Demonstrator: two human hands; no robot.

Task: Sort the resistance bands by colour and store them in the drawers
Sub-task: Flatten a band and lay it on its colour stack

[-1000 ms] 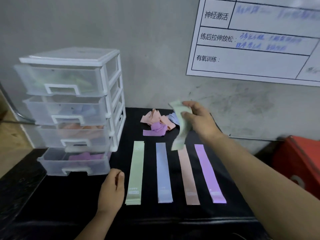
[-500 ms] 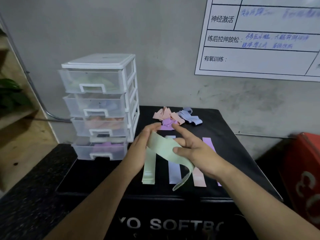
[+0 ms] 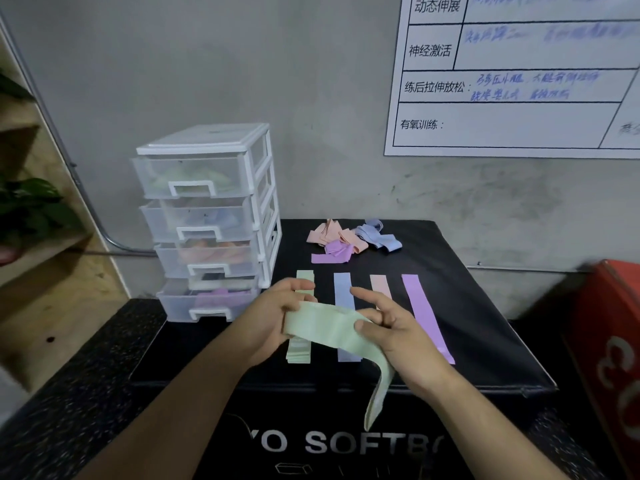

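Note:
A pale green resistance band (image 3: 332,332) stretches between both hands above the black box top (image 3: 478,327). My left hand (image 3: 273,317) grips its left end; my right hand (image 3: 394,332) pinches it with the thumb, and the free tail hangs down over the front edge. Flat on the box lie a green band (image 3: 304,280), a blue band (image 3: 343,289), a peach band (image 3: 379,285) and a purple band (image 3: 422,311). A loose pile of peach, purple and blue bands (image 3: 349,240) sits at the back. The white drawer unit (image 3: 207,220) stands at the left, its drawers closed.
A whiteboard (image 3: 512,77) hangs on the grey wall behind. A red container (image 3: 609,341) stands at the right. Wooden shelving with a plant (image 3: 31,209) is at the left. The box rests on a speckled black surface (image 3: 79,393).
My right hand brought the green band from the back pile toward me. My left hand rose from the box top and took hold of its other end.

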